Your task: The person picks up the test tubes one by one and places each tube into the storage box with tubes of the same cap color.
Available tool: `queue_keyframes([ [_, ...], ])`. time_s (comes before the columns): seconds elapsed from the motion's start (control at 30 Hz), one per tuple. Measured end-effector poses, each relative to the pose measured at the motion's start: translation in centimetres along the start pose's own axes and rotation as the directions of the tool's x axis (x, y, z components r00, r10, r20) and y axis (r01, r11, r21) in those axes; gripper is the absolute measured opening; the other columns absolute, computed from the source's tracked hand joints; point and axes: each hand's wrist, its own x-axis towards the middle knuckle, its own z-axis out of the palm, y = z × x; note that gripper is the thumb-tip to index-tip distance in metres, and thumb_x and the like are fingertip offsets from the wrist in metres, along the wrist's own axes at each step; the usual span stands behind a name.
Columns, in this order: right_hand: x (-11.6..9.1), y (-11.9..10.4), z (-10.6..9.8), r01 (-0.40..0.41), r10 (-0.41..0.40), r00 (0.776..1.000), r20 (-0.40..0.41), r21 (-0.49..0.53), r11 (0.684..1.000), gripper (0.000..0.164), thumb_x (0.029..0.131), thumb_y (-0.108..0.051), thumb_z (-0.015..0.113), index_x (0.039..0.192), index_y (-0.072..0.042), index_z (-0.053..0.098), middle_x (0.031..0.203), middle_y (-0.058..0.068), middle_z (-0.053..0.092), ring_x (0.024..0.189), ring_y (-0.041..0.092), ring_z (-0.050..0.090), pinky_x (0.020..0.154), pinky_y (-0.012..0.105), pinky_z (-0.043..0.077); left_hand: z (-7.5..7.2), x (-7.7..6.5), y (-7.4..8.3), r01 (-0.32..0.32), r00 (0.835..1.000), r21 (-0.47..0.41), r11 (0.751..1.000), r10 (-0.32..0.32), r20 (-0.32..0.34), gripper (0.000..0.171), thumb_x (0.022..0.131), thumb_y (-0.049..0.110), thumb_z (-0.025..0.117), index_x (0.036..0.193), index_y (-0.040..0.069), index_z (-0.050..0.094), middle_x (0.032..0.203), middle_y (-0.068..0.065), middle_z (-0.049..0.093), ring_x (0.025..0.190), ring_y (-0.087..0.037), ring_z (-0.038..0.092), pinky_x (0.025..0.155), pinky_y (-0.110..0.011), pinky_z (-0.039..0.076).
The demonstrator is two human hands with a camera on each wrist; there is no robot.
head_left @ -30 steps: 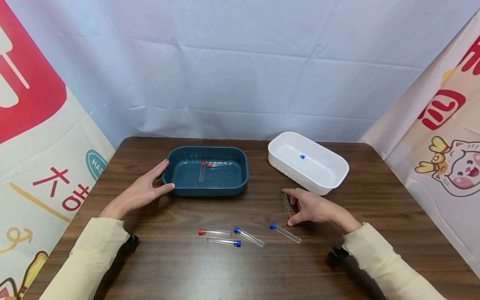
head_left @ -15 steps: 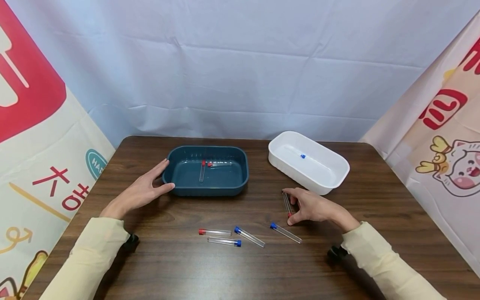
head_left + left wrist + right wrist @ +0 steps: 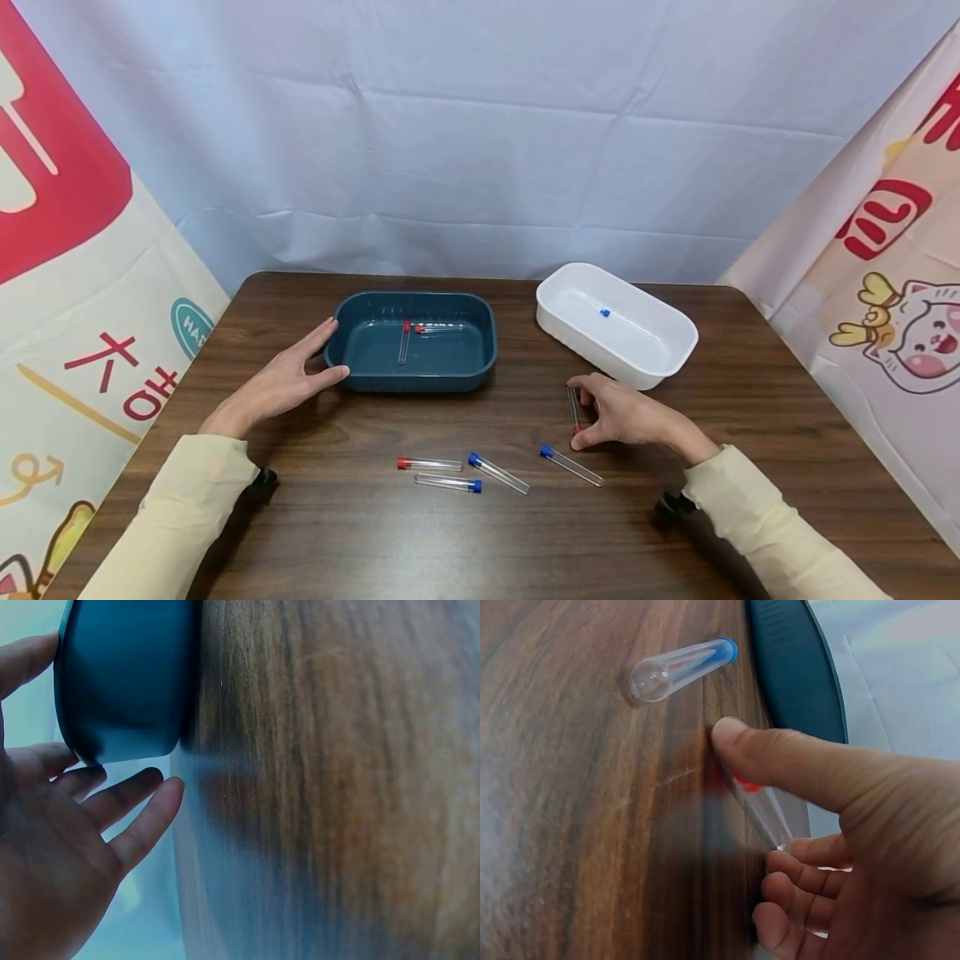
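At the left end of the dark teal basin (image 3: pixel 412 384), my left hand (image 3: pixel 277 385) rests its fingertips and thumb on the rim, fingers fairly straight. In the left wrist view the basin's outer wall (image 3: pixel 127 682) stands beside those fingers. My right hand (image 3: pixel 626 414) holds a clear test tube (image 3: pixel 574 408) with a red cap lengthwise, thumb at the cap and fingertips at the rounded end. The right wrist view shows the red cap (image 3: pixel 748 784) partly hidden behind the thumb. A blue-capped test tube (image 3: pixel 572 466) lies just in front of this hand.
Another red-capped tube (image 3: pixel 429 464) and two blue-capped tubes (image 3: pixel 448 483) lie mid-table. Two red-capped tubes (image 3: pixel 404 343) are in the teal basin. A white basin (image 3: pixel 581 337) at the back right contains a blue-capped tube (image 3: pixel 604 312). Cloth hangs behind the table.
The red-capped tube at my right hand has turned slightly, its cap end shifting a little left and away from me with the thumb. My left hand has stayed put.
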Motion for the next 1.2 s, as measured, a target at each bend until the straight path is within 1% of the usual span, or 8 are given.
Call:
queue_keyframes([
  [0.13,-0.3,0.0,0.2,0.037,-0.035,0.999,-0.039,0.039,0.999,0.086,0.071,-0.032,0.096,0.133,0.012,0.055,0.102,0.005,0.058,0.082,0.016,0.054,0.073,0.028,0.047,0.0,0.0,0.0,-0.003,1.0,0.003,1.0,0.003,-0.001,0.09,0.103,0.05,0.06,0.168,0.014,0.008,0.173,-0.013,0.005,0.13,-0.047,0.056,0.114,-0.068,0.03],
  [0.23,-0.5,-0.2,0.1,0.06,-0.055,0.996,-0.066,0.061,0.996,0.084,0.073,-0.032,0.095,0.133,0.011,0.055,0.107,0.006,0.06,0.087,0.017,0.057,0.077,0.029,0.049,0.0,0.0,0.0,0.003,1.0,0.003,1.0,-0.003,-0.001,0.09,0.103,0.051,0.06,0.168,0.014,0.008,0.173,-0.013,0.005,0.129,-0.047,0.057,0.114,-0.068,0.03],
  [0.4,-0.9,-0.7,-0.2,0.082,-0.074,0.991,-0.115,0.062,0.995,0.084,0.074,-0.033,0.095,0.135,0.008,0.054,0.113,0.007,0.061,0.093,0.02,0.06,0.082,0.036,0.053,-0.1,0.0,0.1,0.009,1.0,-0.001,1.0,-0.009,0.003,0.091,0.103,0.051,0.06,0.168,0.014,0.008,0.173,-0.012,0.004,0.129,-0.048,0.057,0.113,-0.068,0.031],
  [0.47,-1.0,-1.0,-0.4,0.095,-0.085,0.987,-0.137,0.064,0.993,0.082,0.074,-0.031,0.094,0.135,0.008,0.054,0.114,0.007,0.061,0.094,0.022,0.062,0.082,0.038,0.054,-0.1,0.0,0.1,0.008,1.0,0.0,1.0,-0.008,0.004,0.091,0.103,0.051,0.059,0.168,0.014,0.008,0.173,-0.012,0.004,0.13,-0.048,0.056,0.113,-0.068,0.031],
  [0.7,-1.0,-2.0,-1.1,0.165,-0.147,0.971,-0.186,0.085,0.983,0.078,0.074,-0.027,0.095,0.132,0.008,0.056,0.111,0.007,0.063,0.093,0.025,0.063,0.077,0.039,0.055,-0.1,0.0,0.3,0.014,1.0,0.005,1.0,-0.014,0.008,0.091,0.103,0.051,0.059,0.168,0.013,0.007,0.173,-0.013,0.004,0.13,-0.049,0.055,0.113,-0.068,0.031],
  [0.83,-0.8,-2.5,-1.5,0.194,-0.175,0.965,-0.195,0.085,0.977,0.075,0.074,-0.025,0.094,0.13,0.008,0.057,0.109,0.006,0.063,0.093,0.025,0.063,0.077,0.042,0.056,-0.1,-0.1,0.2,0.008,1.0,0.008,1.0,-0.008,0.005,0.091,0.103,0.051,0.06,0.168,0.013,0.008,0.173,-0.013,0.005,0.137,-0.048,0.048,0.114,-0.068,0.03],
  [1.03,-0.4,-3.1,-2.0,0.209,-0.189,0.962,-0.197,0.083,0.974,0.074,0.075,-0.027,0.094,0.13,0.007,0.058,0.109,0.006,0.064,0.094,0.024,0.063,0.08,0.039,0.055,-0.2,-0.1,0.3,0.008,1.0,0.014,1.0,-0.009,0.006,0.091,0.103,0.052,0.059,0.168,0.015,0.008,0.173,-0.011,0.005,0.146,-0.047,0.035,0.114,-0.07,0.027],
  [1.2,0.1,-3.7,-2.6,0.219,-0.202,0.961,-0.189,0.073,0.973,0.072,0.076,-0.03,0.093,0.13,0.004,0.059,0.11,0.006,0.063,0.096,0.023,0.063,0.081,0.04,0.055,-0.1,-0.1,0.3,0.003,1.0,0.004,1.0,-0.003,0.01,0.091,0.103,0.051,0.06,0.168,0.015,0.008,0.173,-0.012,0.004,0.139,-0.048,0.047,0.113,-0.069,0.03],
])
